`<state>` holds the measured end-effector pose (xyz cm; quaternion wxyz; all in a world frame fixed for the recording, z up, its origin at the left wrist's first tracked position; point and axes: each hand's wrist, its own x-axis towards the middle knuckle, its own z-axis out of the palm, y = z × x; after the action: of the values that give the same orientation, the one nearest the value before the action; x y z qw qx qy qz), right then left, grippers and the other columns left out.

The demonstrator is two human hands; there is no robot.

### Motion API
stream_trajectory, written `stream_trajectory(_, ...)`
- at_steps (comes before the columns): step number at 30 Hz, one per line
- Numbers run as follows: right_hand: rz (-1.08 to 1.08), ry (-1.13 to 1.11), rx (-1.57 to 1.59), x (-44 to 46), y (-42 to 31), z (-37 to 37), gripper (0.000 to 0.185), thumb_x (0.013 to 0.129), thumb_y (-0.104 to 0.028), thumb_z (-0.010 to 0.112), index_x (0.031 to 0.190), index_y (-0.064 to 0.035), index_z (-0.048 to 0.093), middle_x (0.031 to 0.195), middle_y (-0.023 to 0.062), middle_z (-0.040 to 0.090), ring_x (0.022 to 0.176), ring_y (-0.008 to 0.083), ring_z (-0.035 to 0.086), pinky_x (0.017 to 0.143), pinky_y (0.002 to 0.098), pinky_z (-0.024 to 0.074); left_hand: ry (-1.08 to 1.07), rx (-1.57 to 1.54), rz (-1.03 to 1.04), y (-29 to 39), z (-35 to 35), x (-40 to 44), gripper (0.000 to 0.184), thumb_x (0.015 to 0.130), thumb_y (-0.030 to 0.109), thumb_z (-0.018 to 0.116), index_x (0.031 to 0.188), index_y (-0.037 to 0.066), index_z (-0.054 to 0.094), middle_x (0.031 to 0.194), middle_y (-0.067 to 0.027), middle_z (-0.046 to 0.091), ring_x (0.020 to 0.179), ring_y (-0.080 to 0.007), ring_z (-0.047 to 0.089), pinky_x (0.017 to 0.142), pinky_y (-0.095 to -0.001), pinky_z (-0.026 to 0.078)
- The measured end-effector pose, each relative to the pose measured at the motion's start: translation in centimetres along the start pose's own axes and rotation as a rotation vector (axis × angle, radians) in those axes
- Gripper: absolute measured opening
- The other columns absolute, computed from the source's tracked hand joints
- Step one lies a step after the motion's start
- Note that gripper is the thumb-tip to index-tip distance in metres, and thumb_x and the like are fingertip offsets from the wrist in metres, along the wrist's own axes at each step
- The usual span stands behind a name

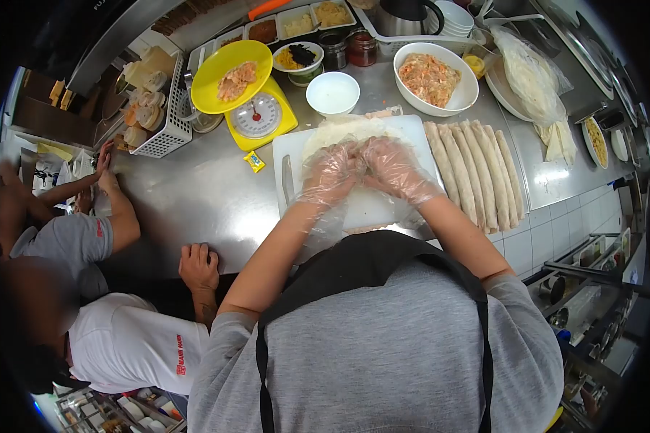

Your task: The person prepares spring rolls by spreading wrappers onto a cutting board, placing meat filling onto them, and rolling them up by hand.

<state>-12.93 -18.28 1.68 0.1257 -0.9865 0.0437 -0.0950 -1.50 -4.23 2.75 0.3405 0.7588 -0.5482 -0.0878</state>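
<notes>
My left hand [331, 173] and my right hand [399, 169], both in clear plastic gloves, meet over a white cutting board [289, 155]. Their fingers are curled in towards each other, and whatever lies between them is hidden. A pale, thin sheet [354, 130], like a wrapper, spreads on the board just beyond my fingers. Right of the board lie several long pale rolls [477, 173], side by side. Behind them a white bowl [403, 97] holds a minced filling [430, 78] with orange bits.
A yellow scale [280, 124] bears a yellow plate [208, 86] with minced filling. Near it are a small yellow packet [253, 161] and a white bowl of pale liquid [333, 94]. A white basket [165, 133] holds bottles. Two people stand at left, one hand [198, 267] on the counter.
</notes>
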Motion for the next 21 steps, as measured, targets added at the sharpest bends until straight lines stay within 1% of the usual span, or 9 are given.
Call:
stream_trajectory(1, -0.001, -0.001, -0.002, 0.0, 0.1, 0.5, 0.047, 0.066, -0.032, 0.073, 0.103, -0.0081, 0.056, 0.106, 0.0103, 0.052, 0.101, 0.0275, 0.053, 0.085, 0.0408, 0.0436, 0.002, -0.001, 0.000, -0.3, 0.4, 0.0, 0.051, 0.072, 0.012, 0.067, 0.120, 0.005, 0.051, 0.103, -0.0149, 0.061, 0.096, -0.0317, 0.058, 0.086, -0.0400, 0.045)
stream_trajectory(3, -0.017, 0.069, -0.062, -0.1, 0.0, 0.9, 0.046, 0.068, -0.022, 0.072, 0.109, -0.0090, 0.055, 0.102, 0.0116, 0.056, 0.095, 0.0297, 0.055, 0.086, 0.0400, 0.0429, -0.047, 0.069, -0.052, -0.8, 0.9, -0.1, 0.051, 0.072, 0.012, 0.066, 0.120, 0.005, 0.051, 0.103, -0.0154, 0.061, 0.097, -0.0316, 0.058, 0.087, -0.0405, 0.045)
stream_trajectory(9, 0.011, 0.019, 0.036, -0.8, 2.1, 0.3, 0.038, 0.069, -0.025, 0.072, 0.101, -0.0081, 0.060, 0.094, 0.0117, 0.057, 0.093, 0.0302, 0.055, 0.083, 0.0404, 0.0435, -0.041, 0.019, -0.024, -1.7, 1.1, 0.0, 0.052, 0.072, 0.012, 0.066, 0.122, 0.005, 0.050, 0.090, -0.0125, 0.062, 0.088, -0.0296, 0.060, 0.078, -0.0393, 0.048)
stream_trajectory(10, 0.007, 0.019, 0.037, -1.4, 3.1, 0.0, 0.038, 0.069, -0.025, 0.072, 0.101, -0.0081, 0.060, 0.094, 0.0117, 0.057, 0.093, 0.0302, 0.055, 0.083, 0.0404, 0.0435, -0.038, 0.021, -0.026, -1.2, 0.5, 0.1, 0.052, 0.072, 0.012, 0.066, 0.122, 0.005, 0.050, 0.090, -0.0125, 0.062, 0.088, -0.0296, 0.060, 0.078, -0.0393, 0.048)
stream_trajectory(12, 0.015, 0.095, 0.099, -2.9, 5.2, -1.1, 0.040, 0.068, -0.034, 0.072, 0.096, -0.0087, 0.061, 0.095, 0.0079, 0.058, 0.091, 0.0274, 0.057, 0.080, 0.0397, 0.0455, -0.103, -0.034, -0.112, -0.2, -0.6, 0.3, 0.057, 0.073, 0.017, 0.065, 0.127, 0.008, 0.048, 0.102, -0.0192, 0.062, 0.092, -0.0356, 0.060, 0.082, -0.0434, 0.047)
stream_trajectory(16, 0.064, 0.054, 0.179, -4.0, 5.9, -3.8, 0.040, 0.068, -0.033, 0.073, 0.097, -0.0088, 0.061, 0.096, 0.0083, 0.059, 0.092, 0.0268, 0.057, 0.081, 0.0378, 0.0457, -0.242, 0.099, -0.173, 0.6, -1.2, 1.2, 0.059, 0.073, 0.021, 0.066, 0.128, 0.007, 0.047, 0.102, -0.0198, 0.062, 0.092, -0.0356, 0.060, 0.083, -0.0428, 0.047)
stream_trajectory(18, 0.098, -0.069, -0.034, -3.6, 5.5, -4.9, 0.039, 0.067, -0.031, 0.074, 0.097, -0.0081, 0.062, 0.093, 0.0105, 0.061, 0.091, 0.0283, 0.058, 0.081, 0.0374, 0.0456, -0.146, 0.126, -0.002, 1.1, -0.7, 1.7, 0.063, 0.072, 0.024, 0.066, 0.129, 0.006, 0.046, 0.103, -0.0205, 0.061, 0.095, -0.0357, 0.059, 0.085, -0.0429, 0.046)
stream_trajectory(19, 0.101, -0.067, -0.032, -3.4, 5.2, -4.5, 0.039, 0.067, -0.031, 0.074, 0.097, -0.0081, 0.062, 0.093, 0.0105, 0.061, 0.091, 0.0283, 0.058, 0.081, 0.0374, 0.0456, -0.149, 0.127, -0.001, 1.4, -0.4, 2.1, 0.063, 0.072, 0.024, 0.066, 0.129, 0.006, 0.046, 0.103, -0.0205, 0.061, 0.095, -0.0357, 0.059, 0.085, -0.0429, 0.046)
stream_trajectory(21, -0.049, 0.225, -0.063, -2.5, 4.0, -3.6, 0.038, 0.066, -0.029, 0.075, 0.096, -0.0077, 0.062, 0.090, 0.0124, 0.061, 0.090, 0.0296, 0.058, 0.081, 0.0380, 0.0460, -0.146, 0.045, 0.111, 2.2, 0.6, 3.4, 0.070, 0.075, 0.019, 0.069, 0.136, 0.010, 0.037, 0.101, -0.0179, 0.061, 0.099, -0.0307, 0.058, 0.090, -0.0388, 0.044)
